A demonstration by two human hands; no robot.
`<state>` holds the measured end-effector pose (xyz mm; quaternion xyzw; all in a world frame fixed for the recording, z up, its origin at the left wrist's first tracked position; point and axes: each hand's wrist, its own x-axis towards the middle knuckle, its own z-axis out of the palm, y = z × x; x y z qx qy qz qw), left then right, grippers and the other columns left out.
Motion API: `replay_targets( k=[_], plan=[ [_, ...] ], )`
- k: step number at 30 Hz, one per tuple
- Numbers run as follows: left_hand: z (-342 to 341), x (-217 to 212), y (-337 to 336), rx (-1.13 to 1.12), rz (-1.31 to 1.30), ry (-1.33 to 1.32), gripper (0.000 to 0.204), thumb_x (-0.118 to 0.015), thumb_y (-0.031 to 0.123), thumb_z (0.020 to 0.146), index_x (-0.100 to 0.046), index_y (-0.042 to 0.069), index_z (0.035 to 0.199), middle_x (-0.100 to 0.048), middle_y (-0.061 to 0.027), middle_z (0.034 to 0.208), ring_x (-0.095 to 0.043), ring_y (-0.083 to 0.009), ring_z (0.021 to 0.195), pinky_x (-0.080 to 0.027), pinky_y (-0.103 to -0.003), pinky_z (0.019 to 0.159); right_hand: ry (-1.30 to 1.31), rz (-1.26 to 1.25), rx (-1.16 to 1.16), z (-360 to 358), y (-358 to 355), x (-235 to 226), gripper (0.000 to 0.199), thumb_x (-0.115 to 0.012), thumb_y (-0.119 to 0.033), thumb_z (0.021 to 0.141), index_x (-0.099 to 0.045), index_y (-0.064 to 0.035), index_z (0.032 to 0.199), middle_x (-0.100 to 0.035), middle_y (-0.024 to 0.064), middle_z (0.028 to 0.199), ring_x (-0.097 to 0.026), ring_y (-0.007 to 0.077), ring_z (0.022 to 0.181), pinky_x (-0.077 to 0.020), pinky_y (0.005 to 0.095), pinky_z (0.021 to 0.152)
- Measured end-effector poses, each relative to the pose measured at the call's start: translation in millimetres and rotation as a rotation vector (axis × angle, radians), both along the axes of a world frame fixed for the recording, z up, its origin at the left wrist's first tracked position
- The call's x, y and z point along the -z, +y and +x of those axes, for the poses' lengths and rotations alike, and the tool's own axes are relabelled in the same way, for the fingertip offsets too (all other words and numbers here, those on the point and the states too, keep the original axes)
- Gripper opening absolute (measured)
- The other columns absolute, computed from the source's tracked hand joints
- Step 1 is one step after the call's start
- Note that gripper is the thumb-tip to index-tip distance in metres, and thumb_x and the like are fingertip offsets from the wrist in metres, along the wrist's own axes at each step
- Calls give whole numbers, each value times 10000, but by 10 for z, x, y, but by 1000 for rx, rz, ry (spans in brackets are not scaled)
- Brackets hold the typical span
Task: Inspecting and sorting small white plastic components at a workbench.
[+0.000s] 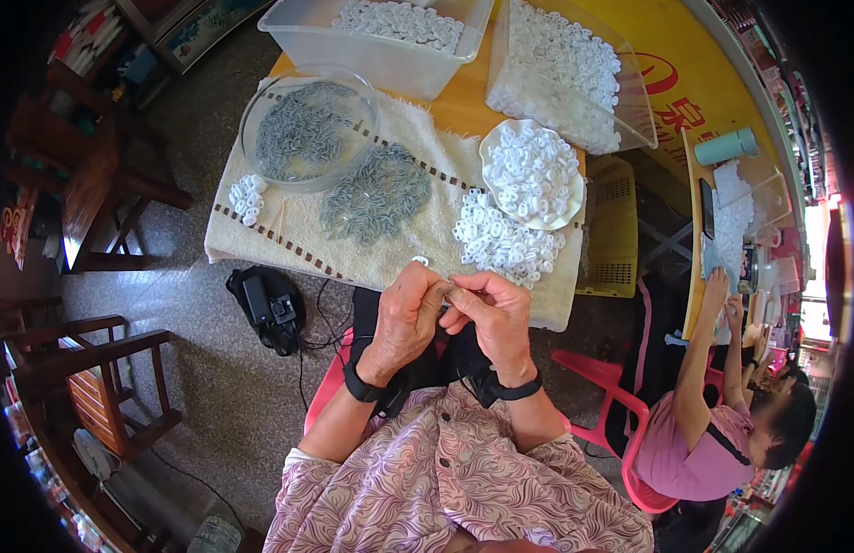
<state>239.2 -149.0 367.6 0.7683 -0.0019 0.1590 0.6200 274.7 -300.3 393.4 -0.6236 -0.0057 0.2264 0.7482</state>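
Observation:
Close together over the near edge of the towel, my left hand (406,318) and my right hand (497,321) are both closed, fingertips pinched together. What they hold is too small and hidden to name. A single white plastic piece (420,261) lies on the towel just beyond my left hand. Farther on spreads a loose pile of small grey metal pieces (376,195). More of them fill part of a clear round bowl (371,120). Right of these, small white oval plastic rings (500,241) are heaped beside a scalloped white dish (567,217) full of the same rings.
The cream towel (307,230) covers the tabletop; a small ring cluster (248,199) sits at its left. Two tubs, one whitish (381,57) and one clear (641,111), stand behind. A yellow crate (613,230) is right, near a co-worker (699,442). A black bag (265,309) lies on the floor.

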Motion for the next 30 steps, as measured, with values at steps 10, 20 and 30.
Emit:
replay_targets(
  k=[10, 20, 30],
  plan=[
    [-47, 33, 66, 61, -370, 377, 228, -541, 190, 1064, -618, 4, 955, -581, -48, 728, -547, -120, 636, -459, -297, 587, 23, -15, 51, 23, 19, 2, 241, -659, -22, 956, -655, 71, 1178, -720, 133, 891, -727, 186, 709, -611, 277, 621],
    [-23, 13, 145, 32, -248, 323, 193, -579, 173, 1043, -630, -1, 977, -588, -45, 737, -550, -110, 636, -460, -292, 573, 44, 30, 27, 17, 30, 41, 190, -657, -24, 964, -670, 55, 1136, -717, 113, 882, -728, 180, 707, -606, 268, 609],
    [66, 73, 344, -153, 311, 110, 176, -654, 27, 919, -675, 30, 1094, -613, -111, 919, -642, -241, 783, -515, -339, 684, 63, 9, 107, 55, -105, 132, 170, -692, -61, 952, -680, 37, 1091, -712, 97, 846, -722, 171, 681, -583, 251, 559]
  ],
)
